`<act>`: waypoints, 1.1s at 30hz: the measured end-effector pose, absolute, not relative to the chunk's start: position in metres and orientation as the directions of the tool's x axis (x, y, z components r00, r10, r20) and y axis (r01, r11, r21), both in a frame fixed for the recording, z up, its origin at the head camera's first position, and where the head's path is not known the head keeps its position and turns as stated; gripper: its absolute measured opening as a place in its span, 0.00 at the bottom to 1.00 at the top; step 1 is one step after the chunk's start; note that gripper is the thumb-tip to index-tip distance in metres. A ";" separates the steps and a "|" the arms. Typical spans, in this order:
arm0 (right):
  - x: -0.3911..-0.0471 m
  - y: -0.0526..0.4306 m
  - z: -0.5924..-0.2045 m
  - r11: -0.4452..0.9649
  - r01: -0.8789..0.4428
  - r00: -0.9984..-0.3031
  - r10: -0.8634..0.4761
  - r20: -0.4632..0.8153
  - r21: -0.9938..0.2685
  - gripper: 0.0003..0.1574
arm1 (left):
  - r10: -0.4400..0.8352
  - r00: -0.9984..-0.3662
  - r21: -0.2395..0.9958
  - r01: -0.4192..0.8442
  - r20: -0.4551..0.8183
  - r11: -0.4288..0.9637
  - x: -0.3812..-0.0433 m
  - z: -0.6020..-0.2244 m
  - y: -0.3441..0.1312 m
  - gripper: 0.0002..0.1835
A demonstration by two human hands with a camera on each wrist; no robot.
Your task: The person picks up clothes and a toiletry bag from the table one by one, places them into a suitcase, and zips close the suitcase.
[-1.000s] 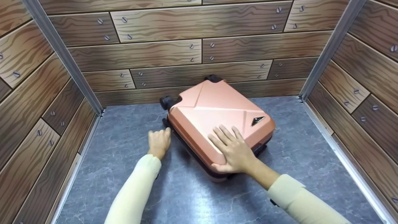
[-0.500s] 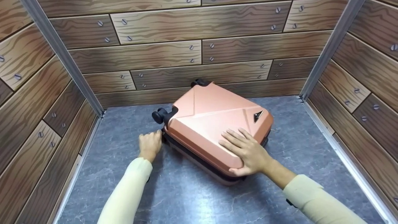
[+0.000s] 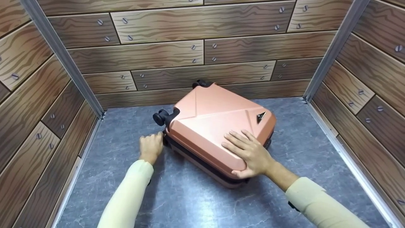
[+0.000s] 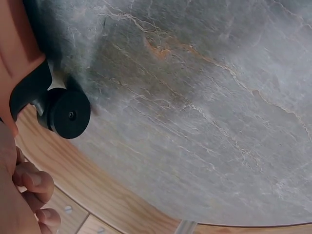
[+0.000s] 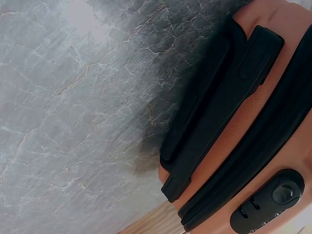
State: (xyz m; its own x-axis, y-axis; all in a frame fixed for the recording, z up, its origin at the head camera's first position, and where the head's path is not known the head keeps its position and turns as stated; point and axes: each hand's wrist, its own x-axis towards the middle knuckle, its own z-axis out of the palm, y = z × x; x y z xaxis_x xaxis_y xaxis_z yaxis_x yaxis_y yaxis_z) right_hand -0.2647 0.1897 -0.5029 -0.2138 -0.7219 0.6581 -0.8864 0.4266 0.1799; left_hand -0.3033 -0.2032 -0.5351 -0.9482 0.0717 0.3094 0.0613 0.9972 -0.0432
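A rose-pink hard-shell suitcase (image 3: 208,118) lies flat on the floor, turned at an angle, its wheel end toward the back left. My left hand (image 3: 151,146) has its fingers curled at the near lower corner of the wheel end; what it grips there is hidden. The left wrist view shows its bent fingers (image 4: 36,187) beside a black wheel (image 4: 68,113). On the top shell, near the front corner, my right hand (image 3: 250,155) rests palm down with fingers spread and thumb over the edge. A black side handle (image 5: 219,117), zipper (image 5: 253,151) and combination lock (image 5: 268,202) show in the right wrist view.
Grey marbled floor (image 3: 126,190) surrounds the suitcase. Plank-patterned walls (image 3: 171,53) stand behind and on both sides, the back one close to the far wheel (image 3: 200,84). Metal strips (image 3: 348,158) run along the floor's side edges.
The suitcase has turned slightly and its wheel end has shifted left and toward me, along with my left hand. My right hand has slid right, staying on the shell. Little differs in the last half second.
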 end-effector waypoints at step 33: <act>-0.281 0.224 -0.495 0.397 -0.909 -0.255 -0.775 0.578 0.132 0.54 | 0.164 -0.955 -0.041 0.158 0.247 0.987 -0.300 -0.536 -0.199 0.06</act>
State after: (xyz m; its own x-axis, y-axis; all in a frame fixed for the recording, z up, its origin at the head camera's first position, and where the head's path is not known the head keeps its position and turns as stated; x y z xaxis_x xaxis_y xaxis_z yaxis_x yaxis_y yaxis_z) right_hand -0.2809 0.2237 -0.4946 -0.2547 -0.7755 0.5777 -0.9085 0.3965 0.1317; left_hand -0.3002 -0.1989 -0.5356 -0.9552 0.1636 0.2467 0.1583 0.9865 -0.0414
